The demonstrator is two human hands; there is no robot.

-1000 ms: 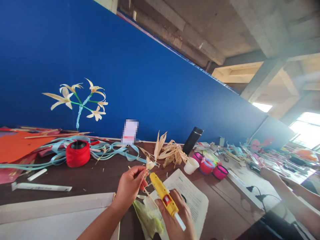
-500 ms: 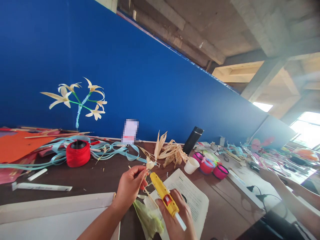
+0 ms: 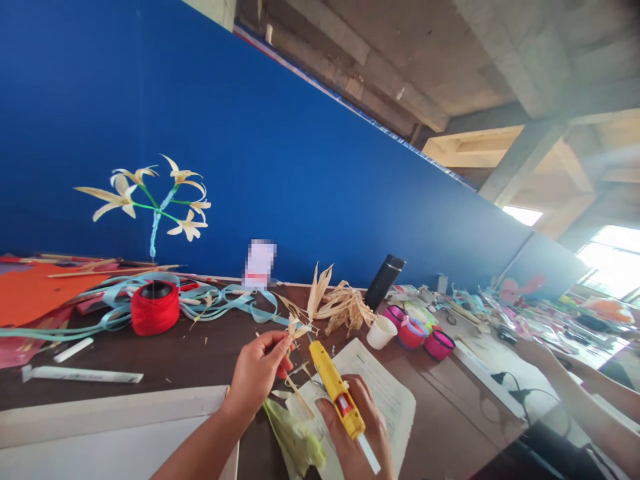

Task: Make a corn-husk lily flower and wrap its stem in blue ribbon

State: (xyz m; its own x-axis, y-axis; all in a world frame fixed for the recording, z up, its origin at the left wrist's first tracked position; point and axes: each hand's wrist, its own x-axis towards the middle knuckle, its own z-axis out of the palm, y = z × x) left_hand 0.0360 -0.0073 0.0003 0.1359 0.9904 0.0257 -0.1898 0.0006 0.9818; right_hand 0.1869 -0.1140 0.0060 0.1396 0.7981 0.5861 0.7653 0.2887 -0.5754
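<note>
Head view: the left hand is pinching a small pale flower above the brown table, in front of dried husks. The right hand is grasping a yellow glue gun, whose nozzle is pointing just beside the flower. A printed page is lying beneath the gun.

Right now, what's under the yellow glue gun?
The right hand is wrapped around the yellow glue gun, and a printed page lies beneath them. The hand and gun cover part of the page, so any words there can't be seen.
</note>
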